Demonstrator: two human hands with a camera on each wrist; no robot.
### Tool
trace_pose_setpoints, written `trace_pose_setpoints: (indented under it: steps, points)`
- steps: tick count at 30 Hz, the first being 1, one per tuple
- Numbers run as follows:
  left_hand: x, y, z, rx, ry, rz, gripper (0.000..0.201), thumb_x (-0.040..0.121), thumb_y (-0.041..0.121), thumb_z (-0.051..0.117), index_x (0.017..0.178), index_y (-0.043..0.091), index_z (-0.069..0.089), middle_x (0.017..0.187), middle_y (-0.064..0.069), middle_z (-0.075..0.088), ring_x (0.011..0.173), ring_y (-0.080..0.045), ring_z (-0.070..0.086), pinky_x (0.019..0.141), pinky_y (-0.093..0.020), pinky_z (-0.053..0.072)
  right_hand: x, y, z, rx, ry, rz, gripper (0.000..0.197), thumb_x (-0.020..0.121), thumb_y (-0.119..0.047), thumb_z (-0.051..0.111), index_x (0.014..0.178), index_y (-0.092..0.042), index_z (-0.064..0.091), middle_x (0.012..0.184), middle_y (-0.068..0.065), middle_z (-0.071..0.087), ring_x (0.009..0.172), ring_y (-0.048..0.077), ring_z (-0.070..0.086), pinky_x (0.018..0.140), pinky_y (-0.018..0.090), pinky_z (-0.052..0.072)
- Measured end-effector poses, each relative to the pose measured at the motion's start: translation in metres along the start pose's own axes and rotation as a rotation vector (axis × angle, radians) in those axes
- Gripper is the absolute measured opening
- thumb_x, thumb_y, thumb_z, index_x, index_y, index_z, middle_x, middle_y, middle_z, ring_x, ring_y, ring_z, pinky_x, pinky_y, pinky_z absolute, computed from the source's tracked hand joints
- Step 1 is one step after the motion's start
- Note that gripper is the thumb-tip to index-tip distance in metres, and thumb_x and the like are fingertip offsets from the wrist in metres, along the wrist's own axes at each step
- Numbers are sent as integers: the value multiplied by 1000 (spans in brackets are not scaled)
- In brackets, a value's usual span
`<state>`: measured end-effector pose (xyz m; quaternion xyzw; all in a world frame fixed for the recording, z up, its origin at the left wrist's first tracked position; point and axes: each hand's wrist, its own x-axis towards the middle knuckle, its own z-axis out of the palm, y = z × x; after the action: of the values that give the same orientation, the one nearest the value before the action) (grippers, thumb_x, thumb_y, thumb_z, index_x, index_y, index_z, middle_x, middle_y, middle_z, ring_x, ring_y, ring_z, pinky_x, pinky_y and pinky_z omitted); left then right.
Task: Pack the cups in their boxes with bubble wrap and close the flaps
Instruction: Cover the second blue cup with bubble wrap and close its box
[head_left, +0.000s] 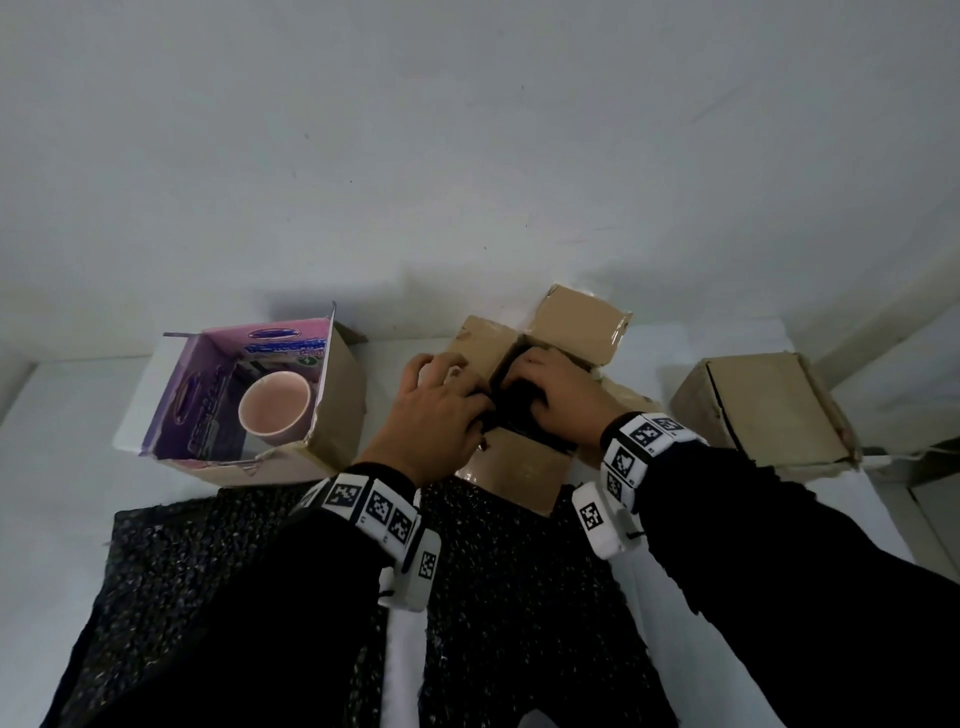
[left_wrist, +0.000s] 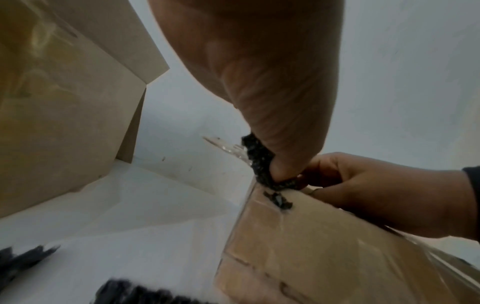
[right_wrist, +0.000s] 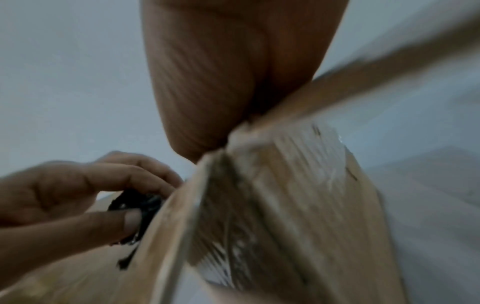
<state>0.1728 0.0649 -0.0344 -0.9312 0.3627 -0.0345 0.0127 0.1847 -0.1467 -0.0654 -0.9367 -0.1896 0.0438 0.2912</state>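
Both my hands, left hand (head_left: 434, 410) and right hand (head_left: 558, 392), grip black bubble wrap (head_left: 511, 410), stuffing it into the open brown cardboard box (head_left: 524, 473), centre. Next, I judge: tuck fully, fold flaps.

Three cardboard boxes (head_left: 522, 470) (head_left: 332, 395) (head_left: 769, 410) are counted on the white surface, along with one pink cup (head_left: 275, 408), two black bubble-wrap sheets (head_left: 171, 571) (head_left: 519, 597), two hands (head_left: 431, 410) (head_left: 566, 395) and two marker-covered wristbands (head_left: 374, 512) (head_left: 631, 452).
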Motion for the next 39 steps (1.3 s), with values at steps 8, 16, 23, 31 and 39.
trace_pose_setpoints:
  steps: [8,16,23,31,39]
  points:
    - [34,5,-30,181,-402,99,43,74,48,50,109,28,64,120,-7,56,133,-25,27,111,-55,-3,-24,-1,-12,252,72,174,32,73,9,49,84,-20,59,82,-5,67,75,11,61,68,30,51]
    - [48,18,-43,424,-502,145,32,86,30,61,117,22,64,134,-5,41,132,-34,22,113,-60,3,-33,3,-16,108,-83,179,31,70,3,54,86,-22,59,86,-2,67,79,17,62,67,32,50]
    - [51,16,-29,452,-415,162,29,95,20,45,114,19,67,134,-6,46,132,-35,25,114,-54,8,-36,1,-13,12,-91,172,30,70,-3,56,89,-26,57,91,-3,67,80,18,60,67,30,46]
    - [38,3,-20,388,-338,260,27,91,33,52,112,26,66,128,-2,43,124,-31,30,105,-51,19,-36,-1,-15,118,-46,228,32,71,-3,57,93,-25,64,86,-9,68,78,9,63,71,31,54]
    - [8,17,-4,-33,-86,227,49,75,61,59,111,28,51,106,3,60,122,-23,38,100,-47,18,-53,-16,-14,327,57,245,15,68,-22,56,78,-32,63,77,-8,68,74,12,63,70,36,54]
